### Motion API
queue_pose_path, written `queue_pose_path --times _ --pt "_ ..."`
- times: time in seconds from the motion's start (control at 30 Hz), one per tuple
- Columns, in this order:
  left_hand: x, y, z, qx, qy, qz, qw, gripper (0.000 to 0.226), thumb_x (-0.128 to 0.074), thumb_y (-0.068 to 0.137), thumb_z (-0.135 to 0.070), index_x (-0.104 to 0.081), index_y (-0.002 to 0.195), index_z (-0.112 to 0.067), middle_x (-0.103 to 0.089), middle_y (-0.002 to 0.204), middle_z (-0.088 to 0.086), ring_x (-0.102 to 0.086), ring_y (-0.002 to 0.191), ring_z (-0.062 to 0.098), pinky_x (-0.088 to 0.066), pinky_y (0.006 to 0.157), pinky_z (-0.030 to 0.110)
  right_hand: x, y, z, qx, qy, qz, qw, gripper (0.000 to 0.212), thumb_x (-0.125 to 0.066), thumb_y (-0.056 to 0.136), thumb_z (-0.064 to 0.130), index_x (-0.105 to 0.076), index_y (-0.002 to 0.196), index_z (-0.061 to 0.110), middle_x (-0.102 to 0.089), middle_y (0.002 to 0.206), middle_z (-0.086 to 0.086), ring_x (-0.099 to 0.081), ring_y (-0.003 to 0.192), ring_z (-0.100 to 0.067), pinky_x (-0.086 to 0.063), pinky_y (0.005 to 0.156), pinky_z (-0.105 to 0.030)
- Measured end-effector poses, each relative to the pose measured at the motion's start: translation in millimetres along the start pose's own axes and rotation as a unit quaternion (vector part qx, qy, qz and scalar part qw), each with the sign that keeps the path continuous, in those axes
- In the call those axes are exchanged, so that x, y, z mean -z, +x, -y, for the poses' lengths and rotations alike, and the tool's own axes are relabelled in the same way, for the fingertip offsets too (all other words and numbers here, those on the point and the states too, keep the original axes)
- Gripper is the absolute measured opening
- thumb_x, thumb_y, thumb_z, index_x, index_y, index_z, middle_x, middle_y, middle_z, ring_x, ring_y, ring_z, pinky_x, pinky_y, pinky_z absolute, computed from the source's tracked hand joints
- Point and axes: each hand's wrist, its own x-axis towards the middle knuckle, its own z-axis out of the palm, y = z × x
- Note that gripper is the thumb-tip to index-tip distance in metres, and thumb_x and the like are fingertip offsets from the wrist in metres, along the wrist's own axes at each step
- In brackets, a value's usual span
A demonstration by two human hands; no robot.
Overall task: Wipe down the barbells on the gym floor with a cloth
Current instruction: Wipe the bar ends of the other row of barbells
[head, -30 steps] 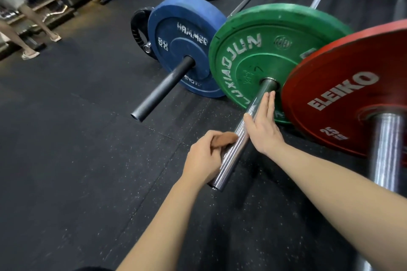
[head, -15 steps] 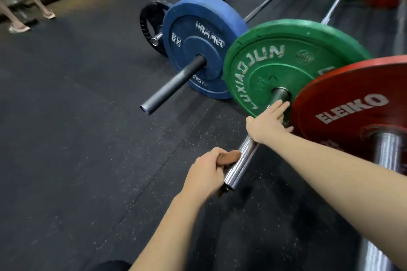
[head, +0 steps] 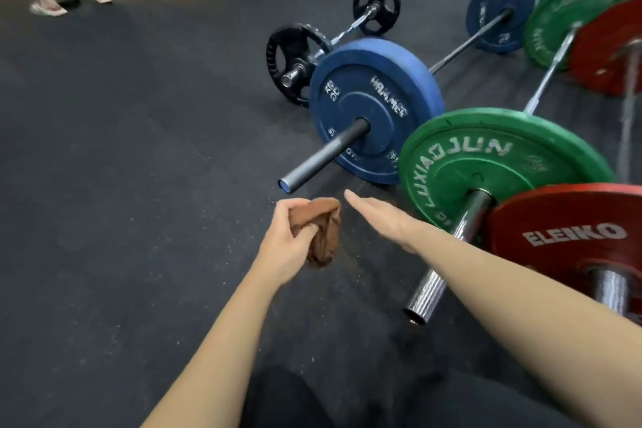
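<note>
Crossing chrome sleeve [head: 430,285]: right forearm [head: 503,274]

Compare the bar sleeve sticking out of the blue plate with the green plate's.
The dark sleeve is matte and smooth; the chrome sleeve is shiny and ribbed. The dark sleeve ends in a blue cap, the chrome sleeve in bare metal. Both carry no collar.

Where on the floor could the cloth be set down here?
Bare floor spreads left of the left hand and the black sleeve. A narrower strip lies between that sleeve and the chrome sleeve, under the right hand. Crowded at right: blue plate, green plate and red plate stand close together.
</note>
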Motion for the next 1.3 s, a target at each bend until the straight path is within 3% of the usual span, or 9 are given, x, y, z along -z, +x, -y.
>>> queue_pose_path --times 0.13,0.23,0.33,0.4,0.53,0.77,0.97,1.17,1.3 --pt "4 41 -26 -0.021 -0.039 0.072 0.996 0.036 -0.061 0.089 -0.018 -0.039 0.114 -0.031 -0.062 0.123 -0.002 -0.06 0.119 0.013 -0.049 0.099 0.032 -15 -10 42 0.035 0.288 0.222 0.931 0.076 -0.05 0.078 0.084 -0.061 0.136 0.036 -0.065 0.134 -0.008 -0.061 0.123 -0.032 -0.056 0.084 -0.06" --pt "-8 78 -32 -0.007 -0.012 0.11 0.994 0.03 -0.056 0.071 -0.033 -0.05 0.1 -0.038 -0.054 0.117 -0.005 -0.049 0.113 -0.006 -0.041 0.095 0.018 -17 15 48 0.108 0.414 0.112 0.897 0.049 -0.07 0.093 0.044 -0.062 0.134 0.019 -0.072 0.124 -0.011 -0.07 0.113 -0.028 -0.057 0.09 -0.056" --pt "0 117 -17 -0.018 0.036 -0.034 0.999 0.021 -0.059 0.085 -0.021 -0.062 0.091 -0.041 -0.056 0.113 -0.003 -0.051 0.113 0.013 -0.04 0.098 0.028 -6 60 44 0.133 0.427 -0.033 0.894 0.02 -0.069 0.096 0.015 -0.063 0.114 0.019 -0.075 0.102 -0.013 -0.074 0.089 -0.027 -0.06 0.079 -0.043" --pt "13 141 5 0.025 0.104 -0.108 0.988 0.021 -0.049 0.097 -0.026 -0.062 0.111 -0.035 -0.048 0.127 0.0 -0.043 0.121 0.022 -0.033 0.096 0.033 8 96 39 0.094 0.391 -0.123 0.907 0.034 -0.074 0.09 0.022 -0.055 0.118 0.02 -0.074 0.105 -0.016 -0.074 0.087 -0.029 -0.061 0.078 -0.045" --pt "16 184 42 0.047 0.3 -0.038 0.952 0.038 -0.044 0.106 -0.042 -0.054 0.138 -0.023 -0.043 0.141 0.005 -0.034 0.133 0.029 -0.032 0.106 0.042 50 160 45 0.086 0.138 -0.293 0.942 0.068 -0.076 0.084 0.031 -0.029 0.131 0.019 -0.061 0.114 -0.006 -0.064 0.102 -0.027 -0.051 0.095 -0.039" --pt "-1 267 52 0.149 0.335 0.086 0.926 0.048 -0.021 0.11 -0.051 -0.052 0.108 -0.014 -0.063 0.126 0.017 -0.056 0.114 0.038 -0.043 0.102 0.045 104 274 77 0.155 -0.291 -0.294 0.897 0.045 -0.059 0.09 0.023 -0.054 0.134 0.028 -0.05 0.141 0.002 -0.047 0.123 -0.033 -0.048 0.085 -0.043" --pt "-7 284 57 0.192 0.376 0.184 0.888 0.048 -0.01 0.112 -0.035 -0.048 0.13 -0.01 -0.059 0.126 0.014 -0.052 0.118 0.036 -0.037 0.105 0.042 99 308 63 0.138 -0.249 -0.315 0.905 0.029 -0.054 0.091 0.028 -0.061 0.118 0.022 -0.058 0.123 0.001 -0.046 0.117 -0.03 -0.038 0.069 -0.039" --pt "0 287 55 0.211 0.349 0.22 0.886 0.054 -0.007 0.111 -0.036 -0.024 0.161 -0.023 -0.045 0.157 0.006 -0.041 0.139 0.037 -0.031 0.115 0.044 103 303 68 0.122 -0.267 -0.28 0.914 0.054 -0.043 0.095 0.068 -0.06 0.128 0.028 -0.053 0.135 0.008 -0.045 0.121 -0.027 -0.042 0.078 -0.04" --pt "3 290 54 0.207 0.327 0.214 0.897 0.056 -0.008 0.112 -0.039 -0.034 0.159 -0.024 -0.047 0.157 0.002 -0.04 0.142 0.033 -0.03 0.117 0.043 97 310 69 0.117 -0.263 -0.314 0.905 0.05 -0.041 0.099 0.062 -0.066 0.124 0.027 -0.059 0.132 0.005 -0.05 0.111 -0.032 -0.047 0.086 -0.043"
